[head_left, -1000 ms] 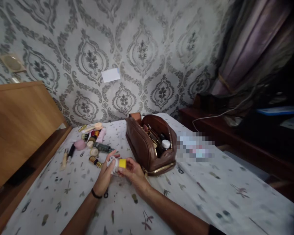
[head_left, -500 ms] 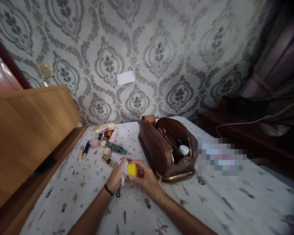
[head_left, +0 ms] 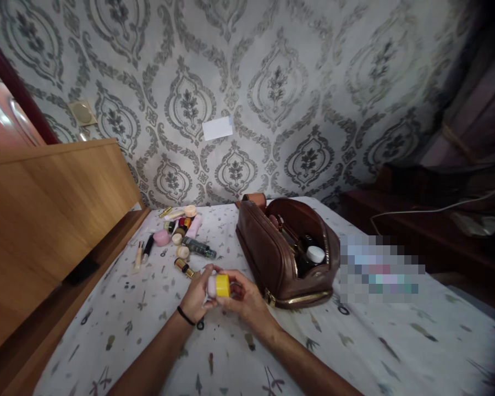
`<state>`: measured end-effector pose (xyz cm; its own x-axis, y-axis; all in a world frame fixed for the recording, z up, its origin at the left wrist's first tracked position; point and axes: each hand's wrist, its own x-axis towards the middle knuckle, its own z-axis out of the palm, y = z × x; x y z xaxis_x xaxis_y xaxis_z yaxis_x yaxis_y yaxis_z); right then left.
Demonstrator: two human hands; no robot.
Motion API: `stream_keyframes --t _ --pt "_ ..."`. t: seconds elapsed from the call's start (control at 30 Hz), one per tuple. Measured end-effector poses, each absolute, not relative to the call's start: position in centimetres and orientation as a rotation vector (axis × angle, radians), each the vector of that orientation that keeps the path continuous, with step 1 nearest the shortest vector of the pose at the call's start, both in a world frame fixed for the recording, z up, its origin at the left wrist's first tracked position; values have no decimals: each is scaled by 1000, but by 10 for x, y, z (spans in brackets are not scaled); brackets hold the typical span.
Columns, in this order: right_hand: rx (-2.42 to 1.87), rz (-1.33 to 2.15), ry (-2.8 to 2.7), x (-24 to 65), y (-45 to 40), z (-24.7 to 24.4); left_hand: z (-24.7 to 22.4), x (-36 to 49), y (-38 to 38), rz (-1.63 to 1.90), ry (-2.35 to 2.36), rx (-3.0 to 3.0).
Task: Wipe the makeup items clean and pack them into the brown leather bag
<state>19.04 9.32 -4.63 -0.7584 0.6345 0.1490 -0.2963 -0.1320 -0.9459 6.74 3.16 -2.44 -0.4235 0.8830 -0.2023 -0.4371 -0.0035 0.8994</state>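
In front of me is a small jar (head_left: 222, 286) with a yellow lid and a pale pink body, tipped on its side between both hands. My left hand (head_left: 194, 298) is closed round the pale end, and its wrist carries a black band. On the yellow end are the fingers of my right hand (head_left: 249, 301), also closed. A gold and black tube (head_left: 183, 268) lies just beyond my left hand. To the right stands an unzipped brown cosmetic bag (head_left: 260, 250), with a white-capped container (head_left: 315, 254) and other items inside.
A cluster of cosmetics lies at the back left, among them a pink jar (head_left: 161, 237), a dark green tube (head_left: 198, 247) and a pink tube (head_left: 194, 226). A wooden panel (head_left: 61, 203) borders the left side. The patterned wall closes off the back. A blurred patch (head_left: 381, 269) covers something at right.
The white cloth seen at my left hand is now mostly out of sight, and more of the jar's pale body shows. Both hands stay on the jar. The view has shifted slightly.
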Motion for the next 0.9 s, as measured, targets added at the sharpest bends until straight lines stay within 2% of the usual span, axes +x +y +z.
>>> stream_keyframes --t 0.57,0.9 --pt "-485 1825 -1437 186 98 -50 -24 66 32 1694 1071 484" --pt "-597 1788 -1380 190 96 -43 -21 74 22 1536 1275 793"
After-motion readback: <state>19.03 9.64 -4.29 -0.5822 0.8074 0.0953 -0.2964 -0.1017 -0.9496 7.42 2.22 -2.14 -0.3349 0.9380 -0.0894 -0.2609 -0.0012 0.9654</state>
